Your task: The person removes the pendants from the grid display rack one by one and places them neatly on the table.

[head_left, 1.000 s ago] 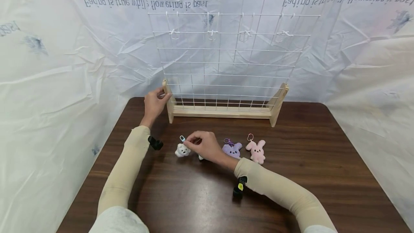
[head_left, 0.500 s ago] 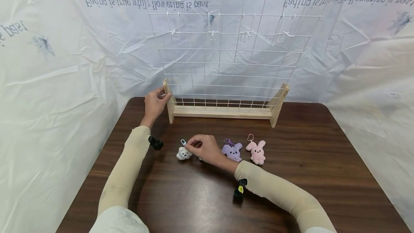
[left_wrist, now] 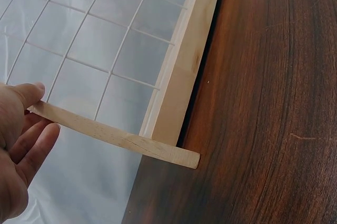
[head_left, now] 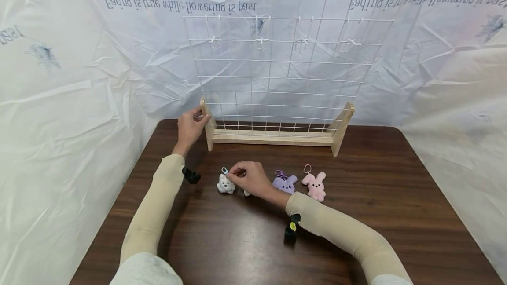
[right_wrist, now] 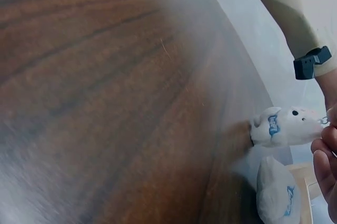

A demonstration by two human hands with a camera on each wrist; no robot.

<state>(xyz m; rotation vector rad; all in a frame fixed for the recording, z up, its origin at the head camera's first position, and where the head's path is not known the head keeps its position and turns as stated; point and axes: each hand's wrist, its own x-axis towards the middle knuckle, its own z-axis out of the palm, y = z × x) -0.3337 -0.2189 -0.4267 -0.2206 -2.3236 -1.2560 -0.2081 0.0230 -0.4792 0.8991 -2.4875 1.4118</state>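
Observation:
My left hand [head_left: 189, 127] grips the left wooden upright [left_wrist: 116, 135] of a white wire grid rack [head_left: 282, 61]; the left wrist view shows the thumb on one side of the wood and fingers on the other. My right hand [head_left: 251, 177] pinches the top of a white plush keychain [head_left: 226, 184] with a small face, just below its pale blue clasp [head_left: 224, 170]. In the right wrist view, this plush hangs from the fingertips [right_wrist: 330, 134] and has a blue mark on its body. A second white plush [right_wrist: 276, 192] lies beside it, mostly hidden by my right hand in the head view.
Right of my right hand lie a purple bunny keychain [head_left: 284, 184] and a pink bunny keychain [head_left: 315, 186] on the dark wood table [head_left: 380, 214]. Several white hooks [head_left: 261, 41] hang on the upper grid. Pale printed cloth [head_left: 63, 100] surrounds the table.
The right hand and pinched plush dipped slightly toward me, then rose back a little; the plush swung and now hangs more upright. The left hand stays on the rack's upright.

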